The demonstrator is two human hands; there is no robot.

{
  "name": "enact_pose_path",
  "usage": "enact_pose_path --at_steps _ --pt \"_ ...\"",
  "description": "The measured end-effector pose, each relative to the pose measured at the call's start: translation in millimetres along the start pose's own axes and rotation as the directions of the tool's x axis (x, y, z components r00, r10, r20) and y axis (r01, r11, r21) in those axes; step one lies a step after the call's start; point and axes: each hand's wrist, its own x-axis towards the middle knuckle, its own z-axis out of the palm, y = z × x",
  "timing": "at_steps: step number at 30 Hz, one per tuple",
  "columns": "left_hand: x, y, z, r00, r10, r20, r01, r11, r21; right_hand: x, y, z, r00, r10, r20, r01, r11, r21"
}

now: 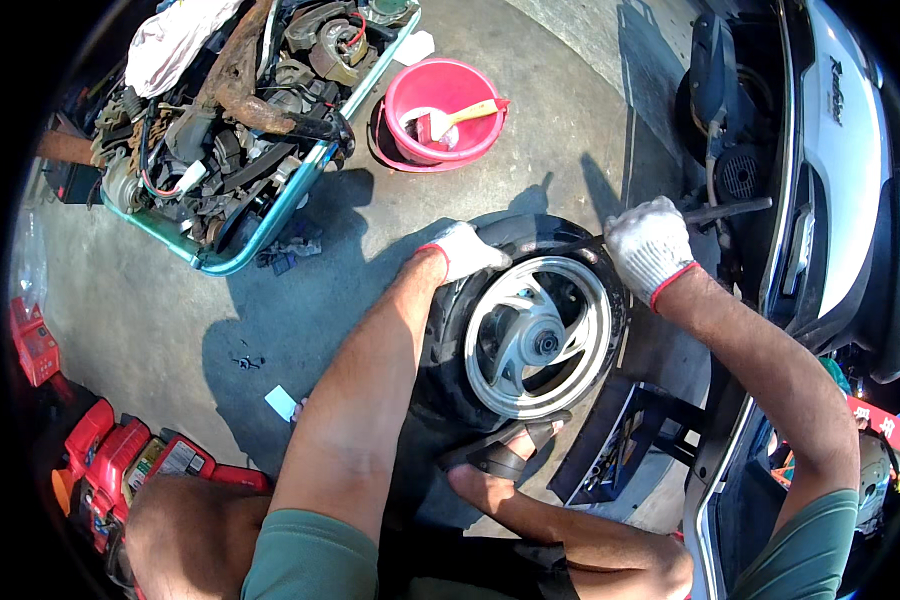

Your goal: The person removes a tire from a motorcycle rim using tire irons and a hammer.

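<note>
Tyre point(445, 345) on its silver spoked rim point(518, 345) lies on the concrete floor point(150, 320), the gloved left hand point(467, 253) laid against its upper left; that hand could be pinched if the tyre snapped against the rim. Rightward, the tyre could rock onto the sandalled foot point(497, 462) near its lower edge. The gloved right hand point(652, 243), closed round a long dark bar point(732, 211), could slip under load and gouge the rim. I cannot tell the left hand's grip, its underside hidden, nor make out the bar's tip beside the tyre
</note>
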Motion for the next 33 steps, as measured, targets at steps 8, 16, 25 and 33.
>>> enact_pose_path --at_steps 8,16,25,33 --pt "-1 3 2 1.000 0.003 -0.023 -0.002 0.998 0.055 16 -3 -14 0.998 -0.020 0.058 0.021 1.000 -0.009" --pt "1 -8 2 0.999 0.014 -0.041 -0.012 0.999 0.051 -15 -27 -12 0.989 0.128 0.071 -0.134 0.987 0.087" --pt "-16 20 10 0.967 0.061 -0.246 0.007 0.964 0.266 -20 -21 -3 0.985 0.147 0.090 -0.157 0.981 0.113" --pt "-9 6 9 0.962 0.104 -0.252 -0.033 0.962 0.272 -12 19 36 0.958 0.079 0.274 -0.173 0.925 0.338"
